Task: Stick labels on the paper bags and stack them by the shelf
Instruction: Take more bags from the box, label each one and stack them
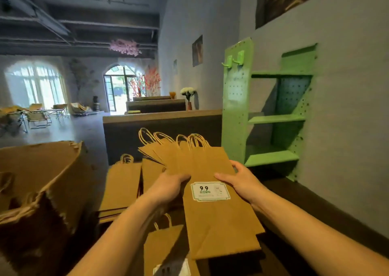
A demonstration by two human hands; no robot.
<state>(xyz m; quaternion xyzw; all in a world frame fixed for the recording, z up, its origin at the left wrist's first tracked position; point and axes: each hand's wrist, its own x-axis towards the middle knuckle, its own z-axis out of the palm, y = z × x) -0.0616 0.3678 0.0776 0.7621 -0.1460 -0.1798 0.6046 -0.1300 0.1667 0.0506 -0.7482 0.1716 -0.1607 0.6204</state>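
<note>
Brown paper bags (210, 223) fan out, fingers of left hand (170, 188) and right hand (242, 183) gripping them.

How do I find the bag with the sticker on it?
Find the green shelf by the wall. Beside it, the left hand and right hand hold a fan of brown paper bags. The labelled bag lies on top, the only one in the fan showing a white 9.9 label.

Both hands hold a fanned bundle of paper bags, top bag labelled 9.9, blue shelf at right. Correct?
One slip: the shelf is green, not blue, as the head view shows. The rest stands: left hand and right hand hold the fanned paper bags, and the top one carries the 9.9 label.
</note>
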